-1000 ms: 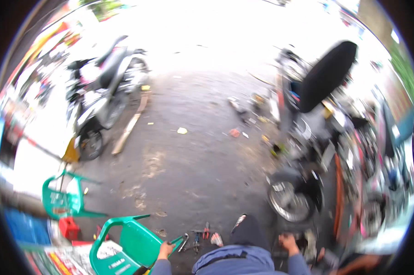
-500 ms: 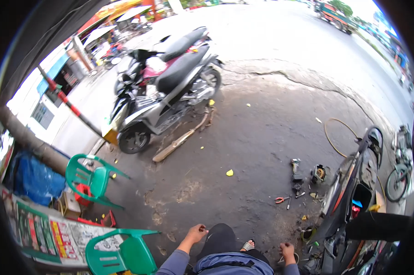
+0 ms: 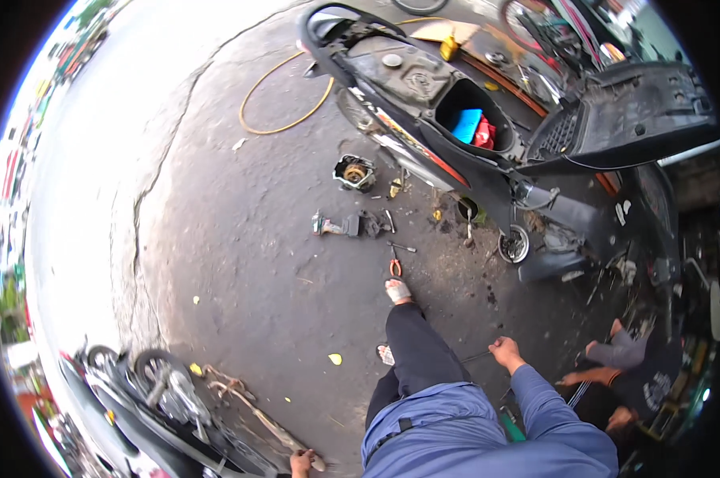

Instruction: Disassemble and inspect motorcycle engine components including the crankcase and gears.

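My right hand (image 3: 505,354) is raised over the dark ground to the right of my legs, its fingers curled closed. A thin dark line shows beside its fingertips; I cannot tell whether it is held. My left hand (image 3: 301,462) is at the lower edge, partly cut off, with its fingers curled in. Beneath it lies the end of a long wooden stick (image 3: 268,422). Ahead of my foot lie orange-handled pliers (image 3: 395,264), a cordless power tool (image 3: 336,225) and a round motor part (image 3: 354,172). A partly dismantled scooter (image 3: 408,88) stands beyond, its seat (image 3: 647,111) swung up.
Blue and red items (image 3: 473,127) lie in the scooter's storage well. A yellow hose (image 3: 284,131) loops on the ground. A person (image 3: 639,374) crouches at the right. A parked scooter (image 3: 137,406) stands at the lower left. A small wheel (image 3: 514,244) lies near the scooter.
My view has swung to the right, toward the dismantled scooter, and a crouching person has come into view. One foot is now stepped forward near the pliers.
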